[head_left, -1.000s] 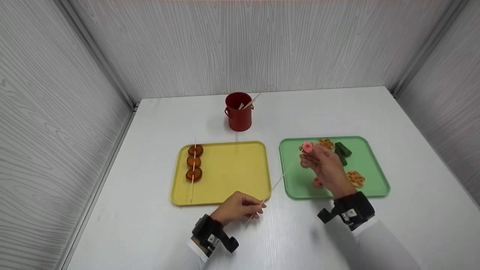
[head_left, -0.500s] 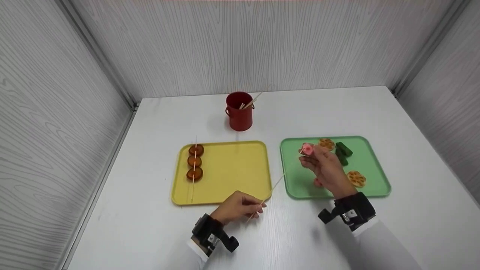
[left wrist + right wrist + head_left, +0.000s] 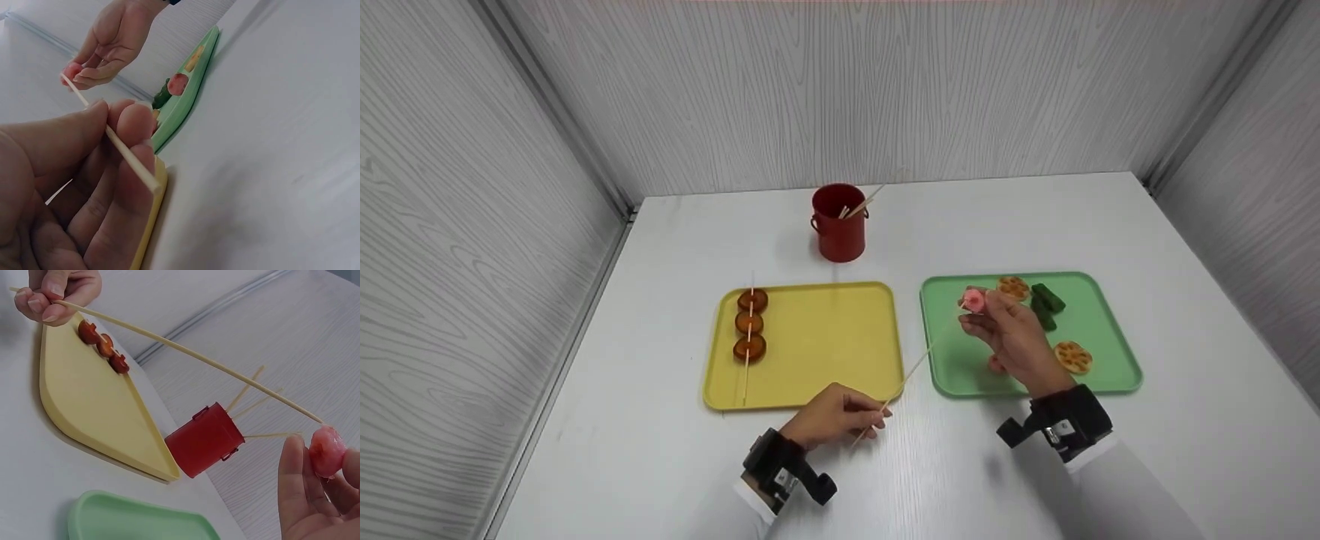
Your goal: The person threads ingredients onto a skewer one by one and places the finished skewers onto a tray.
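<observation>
Between thumb and fingers, my left hand [image 3: 832, 416] pinches a thin wooden skewer [image 3: 169, 343] near its lower end. It slants up toward my right hand [image 3: 1020, 341], which holds a pink, flower-shaped food piece [image 3: 974, 300] by its edge above the green tray [image 3: 952, 375]. In the right wrist view the skewer's tip meets the pink food piece; how deep it goes in cannot be told. On the green tray lie another pink piece [image 3: 178, 84], lotus root slices [image 3: 1072, 358] and dark green pieces [image 3: 1046, 300]. My right hand covers part of that tray.
On the yellow tray [image 3: 825, 337] at left lies a finished-looking skewer with 3 brown round slices [image 3: 749, 323]. Behind the trays stands a red bucket [image 3: 841, 236] holding several wooden skewers [image 3: 247, 391]. White walls [image 3: 840, 90] enclose the table's back and sides.
My right hand's fingers have shifted slightly, and the pink food piece in them has turned a little. A pink patch seen below it earlier is now out of sight. My left hand stays almost still.
</observation>
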Tool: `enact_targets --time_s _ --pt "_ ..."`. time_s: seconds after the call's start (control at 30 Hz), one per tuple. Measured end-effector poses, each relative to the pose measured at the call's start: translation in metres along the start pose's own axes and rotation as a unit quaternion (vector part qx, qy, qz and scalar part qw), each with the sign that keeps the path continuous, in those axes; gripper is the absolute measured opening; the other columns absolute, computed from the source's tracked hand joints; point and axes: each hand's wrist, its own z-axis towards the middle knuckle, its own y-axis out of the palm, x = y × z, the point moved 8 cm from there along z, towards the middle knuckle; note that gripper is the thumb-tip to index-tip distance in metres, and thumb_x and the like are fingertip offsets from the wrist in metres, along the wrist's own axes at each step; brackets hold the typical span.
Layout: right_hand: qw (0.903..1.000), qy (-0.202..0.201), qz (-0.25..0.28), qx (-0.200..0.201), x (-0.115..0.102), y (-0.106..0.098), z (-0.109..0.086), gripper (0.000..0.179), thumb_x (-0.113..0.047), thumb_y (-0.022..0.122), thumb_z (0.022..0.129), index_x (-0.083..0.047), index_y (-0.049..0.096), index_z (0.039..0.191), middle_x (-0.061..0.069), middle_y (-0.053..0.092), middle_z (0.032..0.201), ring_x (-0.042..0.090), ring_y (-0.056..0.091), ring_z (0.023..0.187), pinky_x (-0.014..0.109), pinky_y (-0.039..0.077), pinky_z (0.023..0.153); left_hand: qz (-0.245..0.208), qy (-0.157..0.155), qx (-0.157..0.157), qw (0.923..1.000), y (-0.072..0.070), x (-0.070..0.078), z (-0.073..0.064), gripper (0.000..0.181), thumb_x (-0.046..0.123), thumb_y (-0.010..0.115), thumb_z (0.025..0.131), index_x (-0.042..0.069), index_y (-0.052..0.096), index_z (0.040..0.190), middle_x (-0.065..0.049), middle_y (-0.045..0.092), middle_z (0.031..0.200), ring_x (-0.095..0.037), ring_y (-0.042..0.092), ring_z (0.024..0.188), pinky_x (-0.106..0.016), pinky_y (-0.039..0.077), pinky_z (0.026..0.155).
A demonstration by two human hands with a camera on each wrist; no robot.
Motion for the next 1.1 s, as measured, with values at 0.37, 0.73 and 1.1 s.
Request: enact_targets --time_s 0.37,0.73,1.1 --pt "0.9997 -0.019 0.018 0.0 -0.005 -0.002 -0.001 0.037 -0.021 0.052 0.101 -0.01 0.049 0.136 0.002 0.065 0.096 0.013 0.067 0.083 0.023 0.055 0.077 -0.006 -0.007 -0.023 0.9997 0.005 -0.001 0.0 0.021 0.004 0.065 0.092 -0.008 0.07 0.109 -0.016 0.072 0.092 -0.008 0.064 0.068 -0.02 0.053 0.064" --pt "0.9995 -0.026 0.0 0.017 0.0 0.005 0.0 0.014 -0.018 0.058 0.099 -0.012 0.07 0.103 0.002 0.071 0.095 0.014 0.068 0.089 0.027 0.054 0.086 0.008 0.008 -0.005 0.9999 0.006 0.007 0.005 0.023 0.006 0.064 0.093 -0.01 0.069 0.109 -0.024 0.07 0.093 -0.006 0.063 0.067 -0.019 0.051 0.062" --pt "0.9985 -0.027 0.046 0.014 0.01 0.019 0.002 0.016 -0.01 0.055 0.099 -0.008 0.071 0.097 0.007 0.071 0.096 0.019 0.07 0.09 0.032 0.054 0.088 -0.003 0.012 0.009 0.9999 0.003 0.014 0.005 0.024 0.005 0.064 0.093 -0.011 0.068 0.11 -0.026 0.07 0.095 -0.007 0.064 0.067 -0.02 0.053 0.063"
